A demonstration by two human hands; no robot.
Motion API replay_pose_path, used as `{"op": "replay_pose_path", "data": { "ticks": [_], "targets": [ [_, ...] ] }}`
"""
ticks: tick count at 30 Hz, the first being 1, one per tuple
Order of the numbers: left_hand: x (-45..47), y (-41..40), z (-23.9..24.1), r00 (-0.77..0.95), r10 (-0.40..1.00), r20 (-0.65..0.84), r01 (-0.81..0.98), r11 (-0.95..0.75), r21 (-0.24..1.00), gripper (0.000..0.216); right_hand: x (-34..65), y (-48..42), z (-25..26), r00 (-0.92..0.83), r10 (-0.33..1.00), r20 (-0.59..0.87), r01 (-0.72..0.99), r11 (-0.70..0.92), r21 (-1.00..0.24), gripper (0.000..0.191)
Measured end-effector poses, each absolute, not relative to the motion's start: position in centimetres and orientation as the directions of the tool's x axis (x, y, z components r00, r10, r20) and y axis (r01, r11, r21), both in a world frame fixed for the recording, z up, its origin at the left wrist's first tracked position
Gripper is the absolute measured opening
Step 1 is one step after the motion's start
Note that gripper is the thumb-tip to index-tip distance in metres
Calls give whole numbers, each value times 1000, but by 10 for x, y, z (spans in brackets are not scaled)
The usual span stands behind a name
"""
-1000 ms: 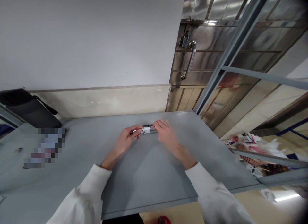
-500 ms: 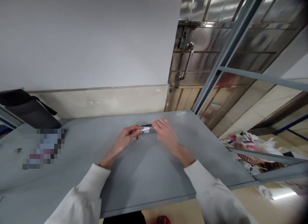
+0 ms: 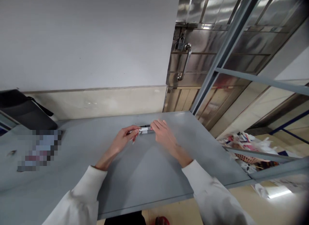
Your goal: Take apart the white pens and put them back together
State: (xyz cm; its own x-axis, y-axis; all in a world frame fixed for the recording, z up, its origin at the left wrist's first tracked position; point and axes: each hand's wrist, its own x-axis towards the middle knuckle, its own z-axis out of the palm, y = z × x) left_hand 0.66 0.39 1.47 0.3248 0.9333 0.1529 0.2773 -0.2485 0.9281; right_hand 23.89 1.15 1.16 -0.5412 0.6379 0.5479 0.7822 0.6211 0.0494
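Both my hands meet over a small slim object (image 3: 145, 130), silver and white with a dark part, held just above the grey metal table (image 3: 145, 173). My left hand (image 3: 124, 138) pinches its left end with closed fingers. My right hand (image 3: 163, 133) has its fingers curled over the right end. White sleeves cover both forearms. What the object is cannot be made out at this size.
A black bag (image 3: 21, 110) sits at the table's back left, beside a blurred flat item (image 3: 38, 151). A steel door with a handle (image 3: 183, 62) and padlock stands behind right. A metal frame post (image 3: 222, 54) rises at the table's corner; littered papers (image 3: 251, 151) lie right.
Hands and the small object keep the same hold. The view has shifted slightly, so everything sits a little further left in the picture.
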Motion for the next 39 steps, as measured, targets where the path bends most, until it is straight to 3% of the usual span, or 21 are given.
{"op": "replay_pose_path", "data": {
  "ticks": [10, 14, 27, 39],
  "targets": [
    [11, -8, 20, 347, 812, 469, 572, -580, 581, 30, 236, 11, 7, -413, 729, 546, 726, 625, -286, 37],
    [13, -7, 17, 366, 790, 492, 643, -597, 479, 31, 234, 10, 7, -395, 737, 549, 710, 624, -326, 37],
    [19, -10, 27, 284, 923, 259, 559, -379, 738, 32, 236, 11, 12, -489, 660, 570, 792, 610, -26, 31],
    [11, -4, 22, 295, 941, 165, 502, -299, 811, 41, 234, 13, 12, -542, 604, 585, 773, 631, 65, 31]
  ]
}}
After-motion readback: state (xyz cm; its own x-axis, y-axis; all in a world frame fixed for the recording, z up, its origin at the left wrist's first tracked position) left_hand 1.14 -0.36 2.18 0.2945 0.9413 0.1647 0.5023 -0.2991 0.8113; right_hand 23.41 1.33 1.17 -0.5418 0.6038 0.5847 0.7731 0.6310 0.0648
